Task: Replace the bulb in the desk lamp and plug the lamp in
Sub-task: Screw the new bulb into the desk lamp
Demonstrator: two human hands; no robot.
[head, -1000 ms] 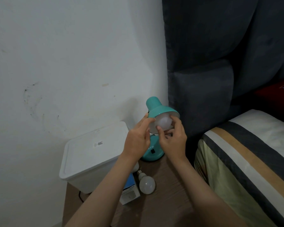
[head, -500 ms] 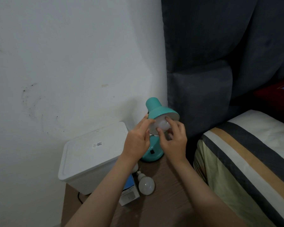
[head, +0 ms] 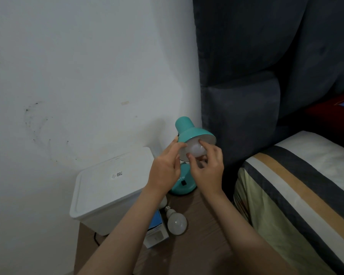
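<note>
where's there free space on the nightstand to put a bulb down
Bare wood lies on the nightstand to the right of the loose bulb, between it and the bed. The left is crowded: white bin, blue box, lamp base at the back.

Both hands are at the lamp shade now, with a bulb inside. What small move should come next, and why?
Probably another twist of the bulb in the shade by the right hand, whose fingertips pinch it, while the left hand steadies the teal shade. Another bulb lies on the table, so one swap seems under way; which direction, I cannot tell.
</note>
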